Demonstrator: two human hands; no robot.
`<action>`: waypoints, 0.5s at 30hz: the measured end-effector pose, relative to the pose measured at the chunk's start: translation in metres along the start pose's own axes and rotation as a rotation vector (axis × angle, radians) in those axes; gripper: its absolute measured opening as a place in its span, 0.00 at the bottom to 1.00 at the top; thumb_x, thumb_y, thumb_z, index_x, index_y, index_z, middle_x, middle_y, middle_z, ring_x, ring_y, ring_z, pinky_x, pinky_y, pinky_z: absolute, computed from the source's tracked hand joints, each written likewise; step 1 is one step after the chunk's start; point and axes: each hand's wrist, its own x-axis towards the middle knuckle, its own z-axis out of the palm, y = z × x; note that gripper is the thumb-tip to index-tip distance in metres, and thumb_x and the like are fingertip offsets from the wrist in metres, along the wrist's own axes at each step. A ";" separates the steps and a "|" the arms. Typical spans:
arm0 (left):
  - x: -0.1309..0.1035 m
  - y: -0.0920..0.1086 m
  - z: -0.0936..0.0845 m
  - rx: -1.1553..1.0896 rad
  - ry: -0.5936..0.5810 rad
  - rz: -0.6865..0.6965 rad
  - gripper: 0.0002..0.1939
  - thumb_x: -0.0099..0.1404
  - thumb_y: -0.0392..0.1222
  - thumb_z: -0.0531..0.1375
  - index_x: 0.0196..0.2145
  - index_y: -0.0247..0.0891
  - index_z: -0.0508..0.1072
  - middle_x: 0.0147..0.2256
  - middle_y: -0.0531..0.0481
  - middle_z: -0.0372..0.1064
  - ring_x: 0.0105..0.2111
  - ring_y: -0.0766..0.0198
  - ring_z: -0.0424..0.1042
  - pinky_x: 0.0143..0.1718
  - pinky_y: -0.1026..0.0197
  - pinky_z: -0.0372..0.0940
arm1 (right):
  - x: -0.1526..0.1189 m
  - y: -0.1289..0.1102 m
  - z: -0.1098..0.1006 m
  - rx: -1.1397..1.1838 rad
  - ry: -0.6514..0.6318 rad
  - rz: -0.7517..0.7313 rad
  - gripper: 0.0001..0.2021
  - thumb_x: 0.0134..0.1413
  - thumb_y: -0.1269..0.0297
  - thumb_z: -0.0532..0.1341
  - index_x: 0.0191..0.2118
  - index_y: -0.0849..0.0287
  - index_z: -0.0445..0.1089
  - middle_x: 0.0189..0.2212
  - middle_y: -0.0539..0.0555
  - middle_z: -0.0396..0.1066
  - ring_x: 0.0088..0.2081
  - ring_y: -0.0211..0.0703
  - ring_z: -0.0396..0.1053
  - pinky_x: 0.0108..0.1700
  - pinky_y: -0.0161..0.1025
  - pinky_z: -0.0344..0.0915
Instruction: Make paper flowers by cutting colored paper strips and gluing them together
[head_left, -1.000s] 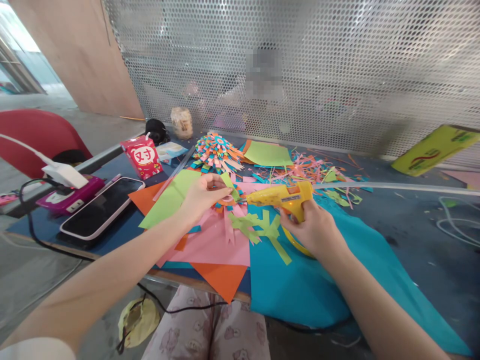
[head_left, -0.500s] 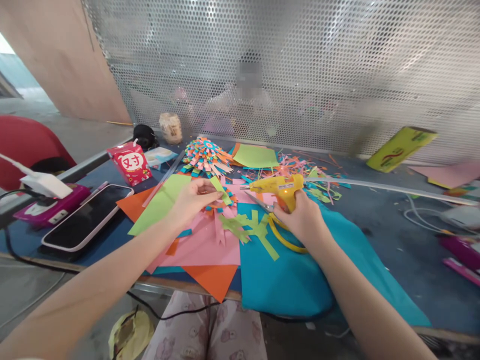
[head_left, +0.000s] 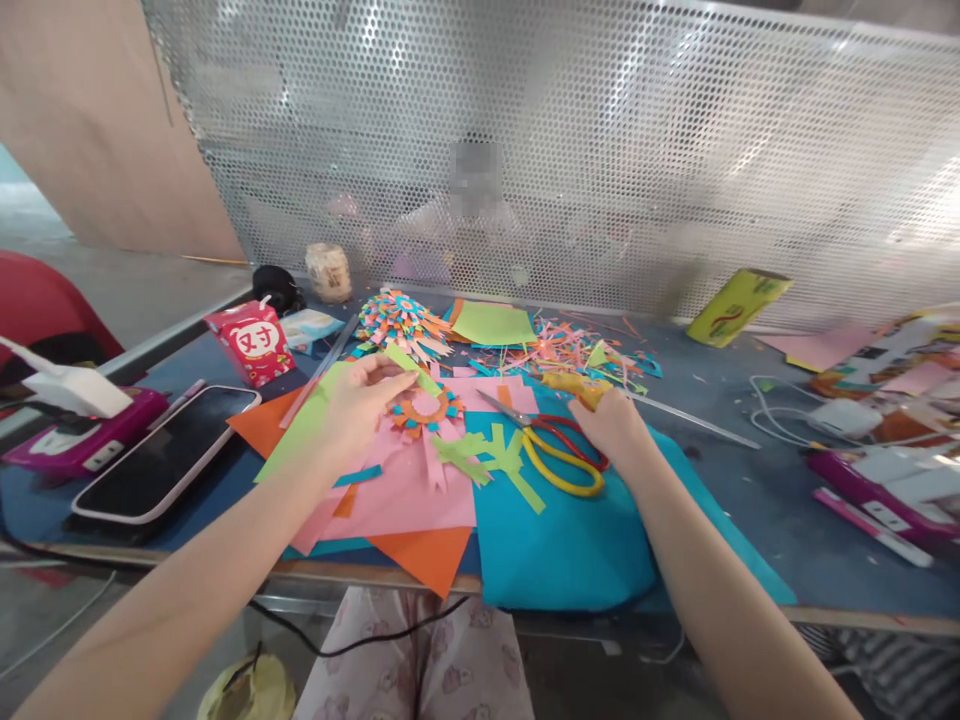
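My left hand (head_left: 371, 395) pinches a light green paper strip (head_left: 412, 368) above a ring of orange and blue paper pieces (head_left: 427, 408) on pink paper (head_left: 405, 490). Farther right, my right hand (head_left: 611, 420) is closed on a yellow glue gun (head_left: 574, 387), whose nozzle points left. Scissors with red and yellow handles (head_left: 562, 475) lie just left of that hand, partly on blue paper (head_left: 562, 560). Several cut green strips (head_left: 517, 460) rest between the ring and the scissors. A fringed multicoloured paper flower (head_left: 401, 320) sits behind my left hand.
At the left are a phone (head_left: 169, 450), a purple power strip (head_left: 105, 435) and a red packet (head_left: 253, 340). Paper shreds (head_left: 570, 345) lie behind the glue gun. A yellow-green roll (head_left: 739, 305) and another power strip (head_left: 877, 505) are at the right. A perforated metal panel (head_left: 555, 150) stands behind.
The glue gun in my right hand has lowered and tipped flatter, away from the ring. The scissors' handles now show more fully. The camera view has shifted; my left hand still holds the green strip.
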 end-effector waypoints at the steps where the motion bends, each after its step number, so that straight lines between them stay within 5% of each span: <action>1: 0.001 0.001 -0.002 -0.036 0.005 0.011 0.13 0.44 0.37 0.69 0.28 0.34 0.72 0.26 0.52 0.72 0.26 0.68 0.72 0.30 0.66 0.67 | -0.001 -0.002 0.000 -0.025 -0.021 0.043 0.23 0.48 0.52 0.55 0.42 0.69 0.67 0.34 0.69 0.71 0.38 0.59 0.71 0.35 0.46 0.64; 5: 0.007 0.007 -0.007 -0.188 0.031 0.033 0.10 0.44 0.34 0.68 0.26 0.35 0.72 0.26 0.53 0.73 0.27 0.69 0.73 0.33 0.66 0.69 | -0.010 -0.013 -0.006 -0.086 0.047 0.073 0.25 0.51 0.53 0.54 0.46 0.73 0.64 0.42 0.77 0.66 0.46 0.69 0.66 0.40 0.55 0.62; 9: 0.013 0.018 -0.007 -0.282 0.113 -0.014 0.10 0.43 0.30 0.68 0.23 0.35 0.70 0.24 0.52 0.73 0.26 0.69 0.73 0.32 0.65 0.69 | -0.024 -0.035 -0.018 -0.092 0.173 -0.174 0.17 0.55 0.60 0.51 0.44 0.69 0.65 0.44 0.73 0.65 0.48 0.66 0.63 0.43 0.57 0.59; 15: 0.027 0.028 -0.016 -0.206 0.119 0.005 0.09 0.42 0.30 0.66 0.23 0.34 0.70 0.22 0.51 0.72 0.24 0.67 0.73 0.33 0.63 0.69 | -0.035 -0.096 -0.030 0.185 -0.093 -0.614 0.07 0.51 0.69 0.54 0.33 0.58 0.68 0.37 0.57 0.72 0.41 0.49 0.68 0.46 0.47 0.58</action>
